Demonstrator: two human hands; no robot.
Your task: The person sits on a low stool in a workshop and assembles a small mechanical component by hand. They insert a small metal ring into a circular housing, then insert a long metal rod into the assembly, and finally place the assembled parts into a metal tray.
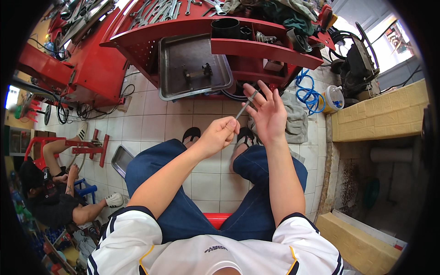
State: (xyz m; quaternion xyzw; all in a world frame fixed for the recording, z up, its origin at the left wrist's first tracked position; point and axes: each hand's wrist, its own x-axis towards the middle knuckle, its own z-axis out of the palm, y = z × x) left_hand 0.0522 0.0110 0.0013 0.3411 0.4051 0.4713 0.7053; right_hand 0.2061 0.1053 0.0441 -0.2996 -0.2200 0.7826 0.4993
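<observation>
My left hand [221, 135] is closed around the lower end of a thin grey metal rod [245, 106], held at a slant in front of my knees. Beside the rod's upper end, my right hand [268, 114] is raised with its fingers apart and the palm partly showing. The rod's tip lies by those fingers; whether they touch it I cannot tell. Beyond my hands, a metal tray [183, 51] sticks out from the red tool cart [183, 27]. In it lies a dark shaft-like part with toothed ends [198, 73].
Wrenches [158, 11] cover the cart's top. At right are a coiled blue hose [311, 94], a white bucket [333, 98] and a yellow tiled ledge [380, 110]. A grey cloth [295, 119] lies on the floor. Another person [55, 197] sits at left near a small tray [122, 160].
</observation>
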